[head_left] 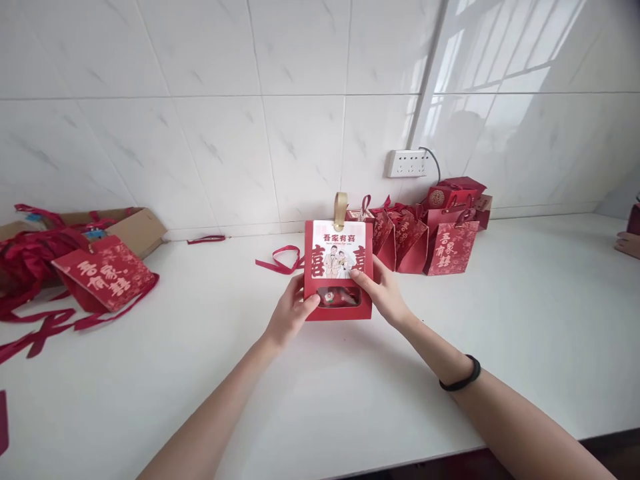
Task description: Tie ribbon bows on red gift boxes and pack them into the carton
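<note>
Between my two hands is a red gift box (338,313) with a white printed front, a cartoon couple and a gold ribbon loop on top. A clear window low on its front shows something red inside. My left hand (293,310) grips the lower left side, thumb on the front by the window. My right hand (383,290) grips the right side, its thumb lying on the printed panel. Both hands' other fingers are hidden behind the box. Just behind it, a loop of red ribbon (280,260) lies on the white table (320,400).
Several red gift bags and boxes (413,243) stand against the tiled wall at right. Far left, a cardboard box (135,230) holds red ribbons, with a patterned red box (107,273) in front. A power strip (410,163) is on the wall.
</note>
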Demonstrator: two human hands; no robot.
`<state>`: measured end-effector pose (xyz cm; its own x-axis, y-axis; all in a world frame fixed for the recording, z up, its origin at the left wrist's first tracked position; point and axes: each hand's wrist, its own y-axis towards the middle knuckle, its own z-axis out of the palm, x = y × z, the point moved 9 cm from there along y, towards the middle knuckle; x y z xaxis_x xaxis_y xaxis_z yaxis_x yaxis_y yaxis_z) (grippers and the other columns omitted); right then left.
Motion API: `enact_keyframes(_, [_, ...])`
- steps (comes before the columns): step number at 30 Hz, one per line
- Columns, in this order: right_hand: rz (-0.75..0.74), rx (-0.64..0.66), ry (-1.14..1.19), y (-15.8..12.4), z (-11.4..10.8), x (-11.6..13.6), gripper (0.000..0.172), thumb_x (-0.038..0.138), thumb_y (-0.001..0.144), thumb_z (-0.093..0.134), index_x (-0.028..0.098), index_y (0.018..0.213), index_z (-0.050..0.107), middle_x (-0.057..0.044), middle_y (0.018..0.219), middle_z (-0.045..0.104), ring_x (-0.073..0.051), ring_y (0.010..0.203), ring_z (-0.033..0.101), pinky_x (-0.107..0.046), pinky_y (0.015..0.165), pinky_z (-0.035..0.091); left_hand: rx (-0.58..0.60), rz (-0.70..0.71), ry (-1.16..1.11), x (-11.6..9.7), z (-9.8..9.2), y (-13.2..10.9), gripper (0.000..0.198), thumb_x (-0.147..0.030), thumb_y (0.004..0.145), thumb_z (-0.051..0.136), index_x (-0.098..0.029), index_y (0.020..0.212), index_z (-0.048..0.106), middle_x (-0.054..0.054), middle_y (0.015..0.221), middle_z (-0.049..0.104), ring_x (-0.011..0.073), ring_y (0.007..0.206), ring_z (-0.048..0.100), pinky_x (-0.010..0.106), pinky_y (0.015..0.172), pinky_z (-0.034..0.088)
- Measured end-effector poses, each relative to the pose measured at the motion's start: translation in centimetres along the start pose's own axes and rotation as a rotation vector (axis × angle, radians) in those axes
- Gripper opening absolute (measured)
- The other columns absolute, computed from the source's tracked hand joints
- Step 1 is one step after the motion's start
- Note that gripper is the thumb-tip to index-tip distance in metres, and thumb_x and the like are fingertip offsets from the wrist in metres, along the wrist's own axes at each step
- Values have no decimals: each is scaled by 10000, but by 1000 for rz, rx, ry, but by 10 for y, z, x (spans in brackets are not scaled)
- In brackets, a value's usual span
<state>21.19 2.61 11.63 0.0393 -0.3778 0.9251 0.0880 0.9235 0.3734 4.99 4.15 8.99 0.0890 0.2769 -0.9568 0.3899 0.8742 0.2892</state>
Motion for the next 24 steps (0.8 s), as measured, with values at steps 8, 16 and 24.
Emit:
enact_keyframes(8, [-261, 5, -261, -1, -5, 9, 360, 425, 821, 558, 192, 1091, 515, -74, 1071, 676, -230, 934, 649, -379, 832, 519, 37, 66, 227, -1, -2, -3, 478, -399, 783, 623, -220, 1189, 444, 86, 1248, 551, 228, 1094, 568, 335, 891, 495])
enact_keyframes(16, [11, 201, -97, 1, 8, -18, 544, 508, 796, 593, 224, 1242, 467, -76, 1174, 629, -241, 1060, 602, -412, 932, 482, -107, -1, 135, 0, -14, -4, 507, -495, 779, 589, -181, 1160, 470, 118, 1188, 580, 261, 1035, 595, 362, 843, 513])
enact_keyframes(24, [695, 549, 645, -22, 44, -64, 624, 647, 844, 353, 122, 1106, 566, -82, 807, 671, -170, 638, 656, -249, 494, 527, 272, 415, 481, -21, 27, -22, 668, -548, 793, 489, -235, 1359, 324, 114, 1175, 566, 201, 799, 632, 382, 747, 524])
